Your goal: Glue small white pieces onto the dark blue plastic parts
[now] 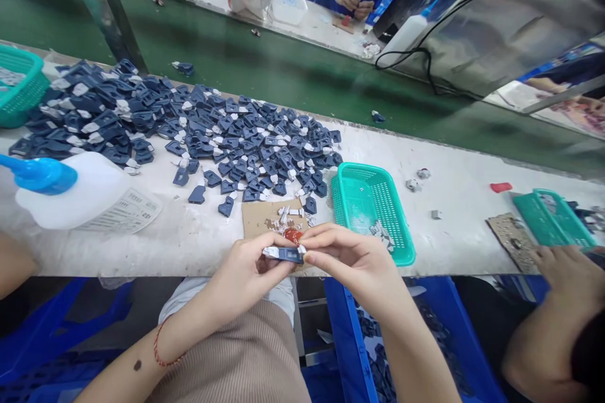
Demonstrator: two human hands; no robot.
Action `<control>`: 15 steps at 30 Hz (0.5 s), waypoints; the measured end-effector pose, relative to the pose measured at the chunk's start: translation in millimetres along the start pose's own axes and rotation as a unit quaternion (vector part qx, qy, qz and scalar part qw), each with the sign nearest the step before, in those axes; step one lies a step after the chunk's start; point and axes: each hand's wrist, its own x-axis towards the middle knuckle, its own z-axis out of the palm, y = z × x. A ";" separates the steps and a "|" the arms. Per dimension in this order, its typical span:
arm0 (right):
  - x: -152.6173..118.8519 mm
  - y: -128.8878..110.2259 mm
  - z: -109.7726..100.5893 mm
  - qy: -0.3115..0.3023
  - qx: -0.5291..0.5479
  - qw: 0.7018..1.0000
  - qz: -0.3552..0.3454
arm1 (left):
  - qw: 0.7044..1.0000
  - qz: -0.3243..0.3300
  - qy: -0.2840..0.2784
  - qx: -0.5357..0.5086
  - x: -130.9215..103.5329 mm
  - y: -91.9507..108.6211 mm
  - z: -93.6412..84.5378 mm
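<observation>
My left hand (250, 271) grips a dark blue plastic part (289, 254) with a white piece at its left end. Thumb and forefinger of my right hand (352, 258) pinch a small white piece (302, 250) at the part's right end. Just behind my fingertips a red object (293, 235) rests on a brown cardboard sheet (253, 217), beside small white pieces (290, 211). A green basket (407, 252) with a few white pieces stands behind my right hand. Beyond the cardboard lies a large pile of dark blue parts with white tips (246, 138).
A white bottle with a blue nozzle (89, 195) lies at the left, near another green basket (21, 101). At the right, a person's hand (567, 271) is near a smaller green basket (553, 220). A blue crate (350, 340) stands below the table edge. Another person works across the green belt (283, 69).
</observation>
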 end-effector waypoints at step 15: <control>-6.6 -13.4 10.1 -0.013 -0.193 0.979 -0.059 | 0.995 0.019 -0.007 0.098 -2.9 -1.1 1.2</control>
